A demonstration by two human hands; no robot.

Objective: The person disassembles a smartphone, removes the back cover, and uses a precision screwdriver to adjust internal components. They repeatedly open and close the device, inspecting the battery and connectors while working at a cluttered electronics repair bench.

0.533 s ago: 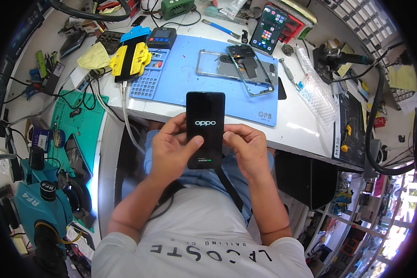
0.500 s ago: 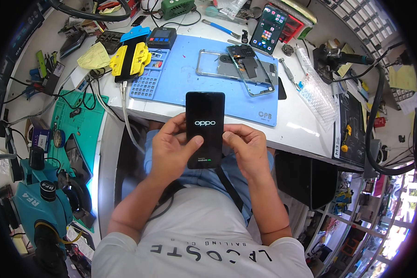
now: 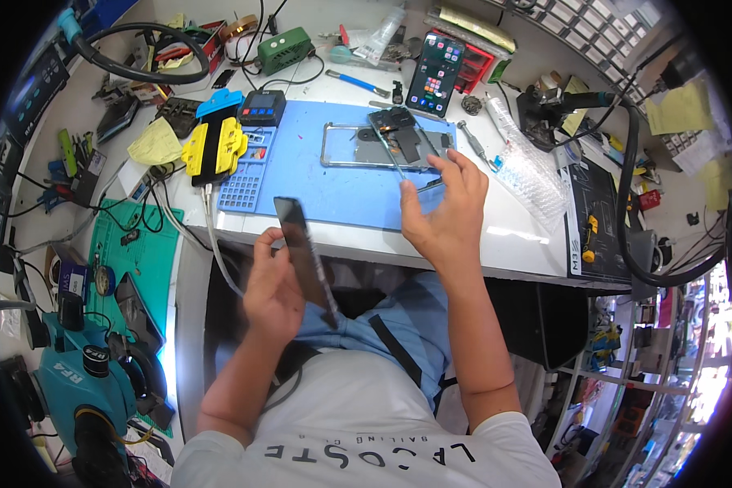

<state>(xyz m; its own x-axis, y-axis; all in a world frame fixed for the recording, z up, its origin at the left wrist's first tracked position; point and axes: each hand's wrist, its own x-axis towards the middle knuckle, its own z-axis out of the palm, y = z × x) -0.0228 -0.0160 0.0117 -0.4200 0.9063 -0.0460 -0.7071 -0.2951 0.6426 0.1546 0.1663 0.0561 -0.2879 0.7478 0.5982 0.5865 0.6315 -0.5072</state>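
Observation:
My left hand (image 3: 275, 285) grips a dark smartphone (image 3: 305, 259) by its edge, above my lap. The phone is tilted nearly edge-on and slightly blurred. Over the right part of the blue mat (image 3: 301, 185), my right hand (image 3: 447, 211) is open, its thumb and fingers apart. It reaches around the near end of an opened phone frame (image 3: 398, 140) with dark parts inside. My fingers partly cover that end; whether they touch it I cannot tell. Beneath the frame lies a clear phone case (image 3: 333, 160) with a grey edge.
A yellow clamp holder (image 3: 234, 150) with a cable stands left of the mat. Behind are a blue-handled tool (image 3: 356, 83) and an upright lit phone (image 3: 436, 71). Bubble wrap (image 3: 533, 183) and a screwdriver (image 3: 473, 140) lie at right. A teal microscope (image 3: 77, 370) stands at near left.
My right hand has let go of the smartphone and moved up over the mat to the phone frame. My left hand has shifted left, turning the phone on edge; its lit screen no longer shows.

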